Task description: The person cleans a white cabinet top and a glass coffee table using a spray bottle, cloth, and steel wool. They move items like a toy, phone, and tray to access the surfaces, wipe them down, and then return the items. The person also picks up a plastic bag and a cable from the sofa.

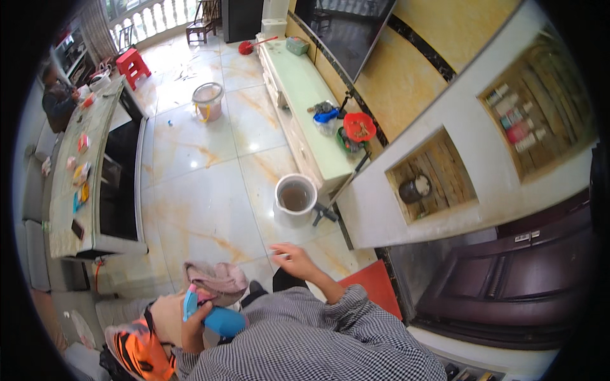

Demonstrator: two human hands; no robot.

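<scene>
My left hand (pixel 193 326) is wrapped around a blue spray bottle (pixel 224 322) with a pink nozzle, held against my checked shirt. Right beyond the bottle is a pinkish towel (pixel 217 280); whether the same hand also supports it cannot be made out. In front of my body my right hand (pixel 296 263) hovers over the tiled floor with loosely bent fingers and nothing seen in it. The nearest thing to it is a white bucket (pixel 295 194) of murky water, standing apart from the fingers. A floor squeegee (pixel 326 214) rests beside that bucket.
A long low cabinet (pixel 305 81) along the right wall carries a red basket (pixel 360 127). Farther off are a lidded bucket (pixel 208 102) and a red stool (pixel 132 67). A person (pixel 59 100) sits behind the table (pixel 64 228) at left. An orange bag (pixel 143 350) lies by my left arm.
</scene>
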